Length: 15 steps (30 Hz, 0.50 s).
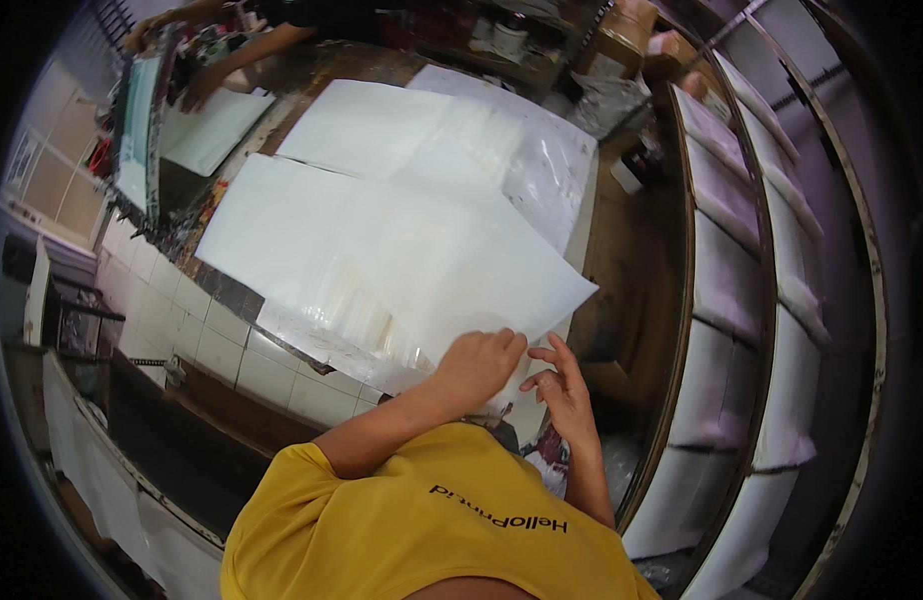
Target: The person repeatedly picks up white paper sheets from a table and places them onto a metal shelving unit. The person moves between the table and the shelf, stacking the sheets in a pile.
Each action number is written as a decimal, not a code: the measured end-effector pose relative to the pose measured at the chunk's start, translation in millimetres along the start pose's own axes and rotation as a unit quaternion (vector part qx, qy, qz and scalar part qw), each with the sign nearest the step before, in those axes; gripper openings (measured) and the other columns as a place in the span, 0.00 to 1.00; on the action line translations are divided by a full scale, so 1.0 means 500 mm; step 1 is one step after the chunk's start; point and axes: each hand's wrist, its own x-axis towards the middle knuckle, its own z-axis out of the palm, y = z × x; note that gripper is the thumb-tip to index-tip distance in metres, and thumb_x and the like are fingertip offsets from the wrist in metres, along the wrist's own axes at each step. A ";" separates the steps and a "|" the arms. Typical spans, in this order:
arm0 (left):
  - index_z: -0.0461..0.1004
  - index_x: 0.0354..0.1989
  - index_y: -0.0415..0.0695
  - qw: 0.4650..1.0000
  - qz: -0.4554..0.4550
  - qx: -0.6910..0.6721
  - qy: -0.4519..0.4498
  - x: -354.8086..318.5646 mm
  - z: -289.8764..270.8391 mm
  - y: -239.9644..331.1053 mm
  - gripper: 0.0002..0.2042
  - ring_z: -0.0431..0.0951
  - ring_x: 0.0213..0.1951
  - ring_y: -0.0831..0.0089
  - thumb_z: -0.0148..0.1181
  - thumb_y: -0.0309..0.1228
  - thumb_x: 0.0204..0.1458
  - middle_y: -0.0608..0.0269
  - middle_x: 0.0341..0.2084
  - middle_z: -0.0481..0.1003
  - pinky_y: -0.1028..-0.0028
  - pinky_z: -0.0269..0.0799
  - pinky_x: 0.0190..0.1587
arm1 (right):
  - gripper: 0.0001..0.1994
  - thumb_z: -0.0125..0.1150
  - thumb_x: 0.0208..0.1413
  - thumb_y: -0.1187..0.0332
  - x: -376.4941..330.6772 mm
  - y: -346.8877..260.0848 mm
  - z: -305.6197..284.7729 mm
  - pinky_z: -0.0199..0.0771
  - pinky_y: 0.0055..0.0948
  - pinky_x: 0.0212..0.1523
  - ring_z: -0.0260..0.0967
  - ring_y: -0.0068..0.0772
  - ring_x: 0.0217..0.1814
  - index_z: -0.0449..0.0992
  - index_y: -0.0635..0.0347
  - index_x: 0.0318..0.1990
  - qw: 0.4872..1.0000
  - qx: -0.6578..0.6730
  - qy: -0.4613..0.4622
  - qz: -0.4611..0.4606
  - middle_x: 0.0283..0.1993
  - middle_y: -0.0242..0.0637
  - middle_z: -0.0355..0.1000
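Large white sheets (422, 230) lie overlapping on a table before me, over stacks partly covered in clear plastic. My left hand (479, 370) is closed at the near edge of the top sheet, its fingertips turned to the right. What those fingers pinch, if anything, is hidden. Just right of it, my right hand (565, 390) has its fingers bent and apart, with nothing visible in them. The two hands are close but do not appear to touch. One corner of the top sheet points right, beyond my right hand.
At the far left, another person's hand (202, 88) reaches over a pale sheet (214, 130) beside an upright framed screen (142, 130). Racks hung with white sheets (727, 270) run along the right. Cardboard boxes (627, 35) stand at the back. A dark trough-like rack (172, 420) is at lower left.
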 end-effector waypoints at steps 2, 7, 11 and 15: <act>0.70 0.32 0.41 0.998 0.017 -0.042 -0.035 -0.016 0.030 0.040 0.05 0.77 0.25 0.59 0.58 0.29 0.52 0.59 0.24 0.72 0.64 0.73 0.27 | 0.18 0.50 0.65 0.70 -0.018 0.011 -0.007 0.69 0.22 0.37 0.71 0.21 0.36 0.67 0.65 0.60 0.999 -0.030 0.016 0.026 0.44 0.36 0.73; 0.72 0.40 0.38 0.975 0.107 -0.145 -0.134 -0.030 0.079 0.112 0.11 0.78 0.28 0.57 0.59 0.33 0.54 0.56 0.27 0.73 0.64 0.75 0.30 | 0.09 0.52 0.64 0.69 -0.082 0.101 -0.094 0.69 0.21 0.35 0.66 0.18 0.32 0.74 0.62 0.47 0.985 -0.092 0.121 0.086 0.30 0.29 0.70; 0.74 0.48 0.39 0.936 0.130 -0.245 -0.219 -0.004 0.054 0.154 0.15 0.78 0.27 0.58 0.60 0.33 0.55 0.54 0.30 0.75 0.64 0.75 0.30 | 0.07 0.52 0.62 0.70 -0.166 0.228 -0.247 0.68 0.29 0.38 0.65 0.25 0.34 0.66 0.59 0.45 0.960 -0.184 0.196 0.077 0.32 0.34 0.67; 0.75 0.45 0.38 0.918 0.072 -0.283 -0.268 0.005 0.059 0.179 0.12 0.77 0.26 0.59 0.62 0.29 0.53 0.55 0.27 0.75 0.64 0.74 0.29 | 0.09 0.54 0.61 0.70 -0.268 0.223 -0.380 0.69 0.31 0.40 0.66 0.29 0.36 0.64 0.58 0.47 0.940 -0.194 0.231 0.160 0.32 0.37 0.68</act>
